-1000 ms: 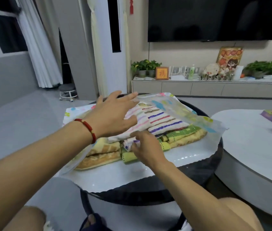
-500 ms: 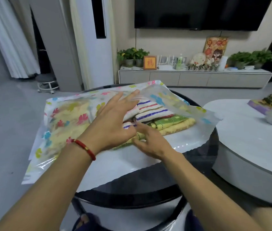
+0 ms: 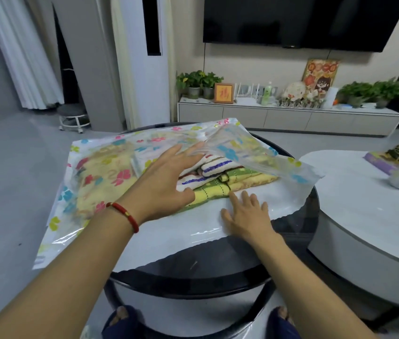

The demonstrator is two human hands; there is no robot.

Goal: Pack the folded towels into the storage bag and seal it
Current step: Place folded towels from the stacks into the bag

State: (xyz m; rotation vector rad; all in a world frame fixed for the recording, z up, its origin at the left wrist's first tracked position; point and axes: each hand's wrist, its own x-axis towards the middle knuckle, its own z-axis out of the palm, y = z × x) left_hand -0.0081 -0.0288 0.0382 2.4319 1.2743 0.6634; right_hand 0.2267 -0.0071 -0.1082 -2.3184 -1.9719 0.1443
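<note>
A clear storage bag (image 3: 110, 167) printed with coloured flowers lies across the round black table (image 3: 193, 272). Its mouth faces right, and the upper flap (image 3: 267, 165) is lifted. A stack of folded towels (image 3: 220, 177), striped white on top with green and yellow ones beneath, sits inside near the opening. My left hand (image 3: 166, 184) presses flat on the striped towel with fingers straight, under the flap's edge. On the bag's white lower sheet, just in front of the towels, rests my right hand (image 3: 247, 216), fingers spread.
A white oval table (image 3: 365, 221) stands close on the right with a purple book and a shiny can. Behind are a low TV cabinet (image 3: 289, 116) with plants and ornaments, a standing air conditioner, and a small wheeled stool (image 3: 73, 117). Grey floor lies to the left.
The towels have slid further left into the bag under my left hand. My right hand has let go of the towel edge and now lies flat on the lower sheet.
</note>
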